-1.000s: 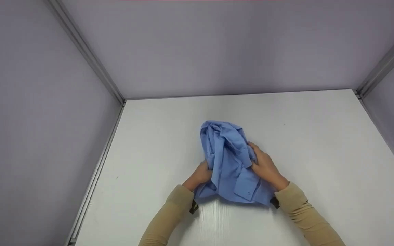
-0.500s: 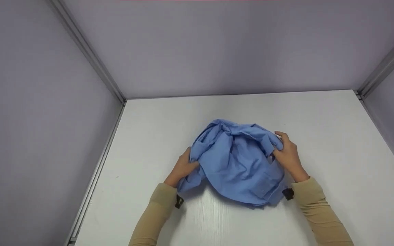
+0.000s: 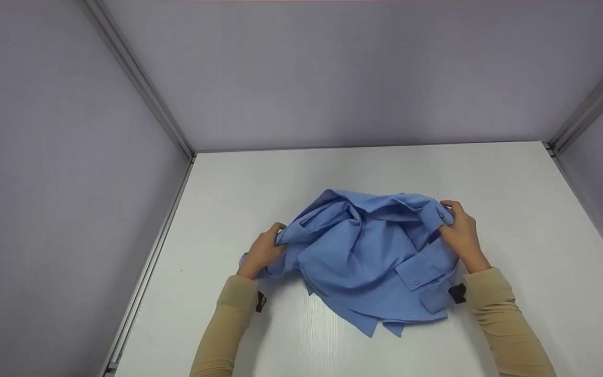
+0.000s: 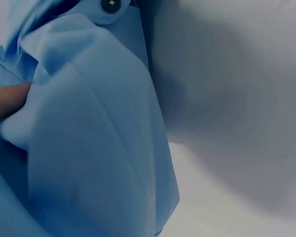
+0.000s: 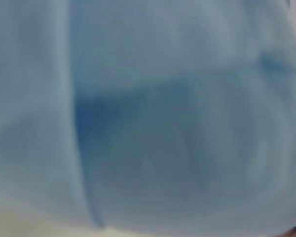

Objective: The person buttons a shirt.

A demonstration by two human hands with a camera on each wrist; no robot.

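Observation:
A crumpled blue button-up shirt (image 3: 364, 251) spreads between my two hands over the white table. My left hand (image 3: 264, 251) pinches its left side, thumb on top of the cloth. In the left wrist view a fingertip (image 4: 10, 101) presses into the folds of the shirt (image 4: 98, 128), and a dark button (image 4: 111, 5) shows at the top. My right hand (image 3: 461, 233) grips the upper right part by a buttoned edge. A cuff with a small button (image 3: 415, 281) hangs below that hand. Blurred blue cloth (image 5: 187, 148) fills the right wrist view.
The white table (image 3: 218, 199) extends around the shirt on all sides. Grey panels (image 3: 364, 73) rise behind it and at both sides, joined by metal corner rails (image 3: 144, 89). Dark wrist-worn devices (image 3: 457, 293) sit below the sleeves' cuffs.
Both hands have moved apart, the left one leftward and the right one rightward and up. The shirt has widened from a narrow bundle, and its lower hem now fans out toward the front.

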